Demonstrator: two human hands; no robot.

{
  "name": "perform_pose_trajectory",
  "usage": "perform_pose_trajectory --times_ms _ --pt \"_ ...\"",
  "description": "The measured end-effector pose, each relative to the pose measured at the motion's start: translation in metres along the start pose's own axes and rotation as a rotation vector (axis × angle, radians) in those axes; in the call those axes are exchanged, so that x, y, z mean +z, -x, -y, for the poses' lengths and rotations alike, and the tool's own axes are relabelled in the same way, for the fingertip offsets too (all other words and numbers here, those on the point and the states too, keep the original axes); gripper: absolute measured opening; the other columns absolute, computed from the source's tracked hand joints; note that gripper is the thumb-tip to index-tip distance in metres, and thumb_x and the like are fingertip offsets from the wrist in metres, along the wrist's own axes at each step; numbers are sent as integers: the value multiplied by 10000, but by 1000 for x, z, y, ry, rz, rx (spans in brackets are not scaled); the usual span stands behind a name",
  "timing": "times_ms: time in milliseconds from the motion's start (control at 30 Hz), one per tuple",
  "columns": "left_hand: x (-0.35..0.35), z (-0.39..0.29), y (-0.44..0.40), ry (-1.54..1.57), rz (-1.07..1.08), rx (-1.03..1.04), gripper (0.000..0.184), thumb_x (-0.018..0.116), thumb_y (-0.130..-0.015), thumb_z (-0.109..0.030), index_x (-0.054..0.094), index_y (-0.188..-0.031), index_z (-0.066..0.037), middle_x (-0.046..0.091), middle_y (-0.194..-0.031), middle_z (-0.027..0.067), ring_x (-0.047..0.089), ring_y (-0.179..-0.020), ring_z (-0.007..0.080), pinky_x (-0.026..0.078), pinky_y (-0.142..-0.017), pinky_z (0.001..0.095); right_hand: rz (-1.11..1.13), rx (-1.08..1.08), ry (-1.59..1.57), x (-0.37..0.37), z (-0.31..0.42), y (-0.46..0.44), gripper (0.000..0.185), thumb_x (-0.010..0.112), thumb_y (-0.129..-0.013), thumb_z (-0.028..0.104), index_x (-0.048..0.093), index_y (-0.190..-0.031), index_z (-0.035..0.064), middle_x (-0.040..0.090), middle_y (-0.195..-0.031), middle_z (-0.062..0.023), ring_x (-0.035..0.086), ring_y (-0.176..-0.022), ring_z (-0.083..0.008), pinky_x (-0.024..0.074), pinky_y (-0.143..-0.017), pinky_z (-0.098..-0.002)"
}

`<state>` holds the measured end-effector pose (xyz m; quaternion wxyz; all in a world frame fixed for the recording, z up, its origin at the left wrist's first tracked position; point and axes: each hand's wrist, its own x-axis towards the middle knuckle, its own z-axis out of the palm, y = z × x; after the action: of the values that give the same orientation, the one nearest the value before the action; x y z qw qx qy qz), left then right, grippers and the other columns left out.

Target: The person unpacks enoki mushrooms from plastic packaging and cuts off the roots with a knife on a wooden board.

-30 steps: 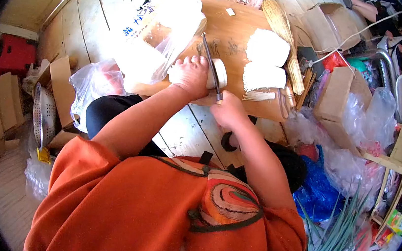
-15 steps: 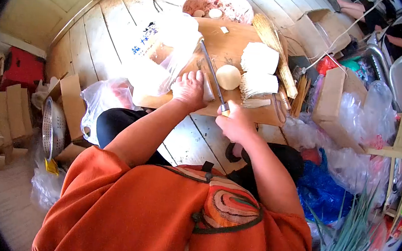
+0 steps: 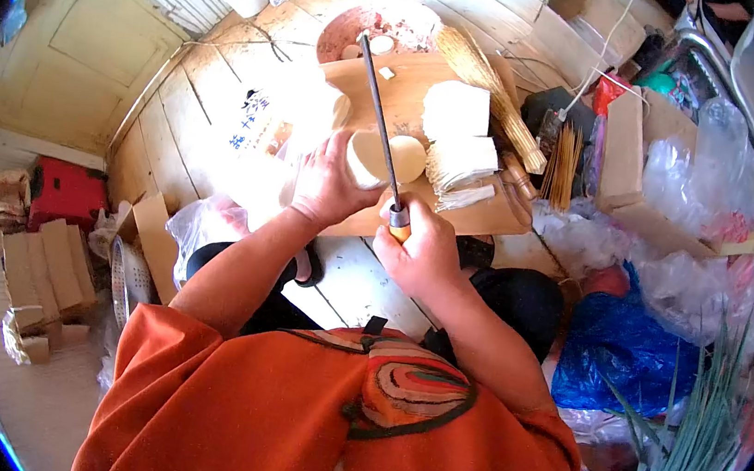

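My right hand point(image 3: 420, 240) grips the wooden handle of a long knife point(image 3: 379, 115); its dark spine faces up and points away from me. My left hand point(image 3: 332, 184) is wrapped round a pale, round, thick piece point(image 3: 366, 160), tilted so its flat face shows, just left of the blade. Behind it on the wooden cutting board point(image 3: 403, 90) lies another pale round piece point(image 3: 408, 158). To the right are a white square stack point(image 3: 457, 112) and a white stack with edges cut into thin strips point(image 3: 461, 163). Whether the blade touches the held piece I cannot tell.
A reddish basin point(image 3: 410, 23) stands behind the board. A straw whisk broom point(image 3: 495, 95) lies along the board's right side, near a bundle of thin sticks point(image 3: 567, 169). Overexposed white plastic bags point(image 3: 263, 130) lie left. Cardboard boxes point(image 3: 633, 153) and a blue bag point(image 3: 625, 347) are right.
My left hand has lifted and tilted the pale piece from the board, turning its round face into view. My right hand has shifted slightly left with the knife. The whole view has also shifted.
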<state>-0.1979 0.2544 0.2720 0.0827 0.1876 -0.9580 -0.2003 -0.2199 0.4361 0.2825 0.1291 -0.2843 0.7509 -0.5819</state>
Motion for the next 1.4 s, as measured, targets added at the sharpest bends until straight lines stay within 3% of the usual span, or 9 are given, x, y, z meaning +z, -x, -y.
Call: perform_pose_trajectory --times_ms 300,367,667,733,967,1133,1233,1300,1400 --pt "41 -111 -98 -242 194 310 843 726 -633 -384 360 -1315 -53 522 -1186 199 488 -1168 371 342 -947 593 -196 -29 -77 -48 14 6 207 642 -776 127 545 -946 58 601 -669 -138 636 -633 -359 509 -594 -428" --pt "65 -120 -100 -229 140 362 911 826 -606 -320 378 -1372 -113 412 -1372 178 425 -1255 353 318 -1067 514 -261 -59 -74 -52 11 4 168 646 -800 52 550 -937 39 550 -633 -46 543 -556 -107 467 -568 -270" --pt "61 -73 -103 125 166 513 1033 857 -554 -287 321 -1424 -129 334 -1426 218 375 -1296 396 333 -1060 517 -208 -39 -90 -50 9 0 184 643 -786 45 542 -939 32 554 -639 -53 554 -553 -135 472 -563 -287" --pt "56 -62 -100 192 79 564 1002 891 -524 -258 399 -1385 -113 386 -1382 230 441 -1247 387 411 -1032 442 -181 -50 -76 -46 10 -1 222 637 -778 133 525 -943 37 591 -677 -145 626 -630 -368 503 -584 -434" --pt "50 -39 -100 284 34 671 872 871 -592 -322 455 -1313 -60 467 -1308 206 470 -1214 357 407 -1022 450 -147 -21 -61 -30 9 1 237 642 -771 138 522 -949 37 587 -672 -157 619 -627 -386 499 -579 -450" --pt "49 16 -83 518 -10 249 492 671 -723 -74 540 -1197 -60 562 -1146 162 549 -1069 327 453 -928 394 -124 31 -49 -24 7 0 253 651 -771 131 530 -976 44 584 -668 -139 629 -618 -350 496 -571 -428" --pt "63 41 -73 39 214 38 698 747 -666 -209 467 -1291 -72 525 -1250 198 502 -1181 349 407 -1019 411 -134 30 -68 -20 5 -2 253 663 -768 126 539 -965 27 587 -686 -129 621 -607 -332 498 -568 -404" --pt "89 52 -58 85 284 150 981 830 -599 -367 344 -1399 -72 395 -1393 228 351 -1324 369 305 -1108 413 -126 26 -35 -19 6 -4 174 650 -787 54 550 -929 51 606 -688 -60 615 -616 -137 499 -609 -280" --pt "91 29 -57 -111 318 163 1007 821 -612 -420 312 -1417 -90 379 -1409 231 354 -1321 382 315 -1101 428 -93 43 -8 -17 7 -3 171 650 -785 60 552 -924 43 601 -686 -65 612 -612 -140 497 -608 -279"
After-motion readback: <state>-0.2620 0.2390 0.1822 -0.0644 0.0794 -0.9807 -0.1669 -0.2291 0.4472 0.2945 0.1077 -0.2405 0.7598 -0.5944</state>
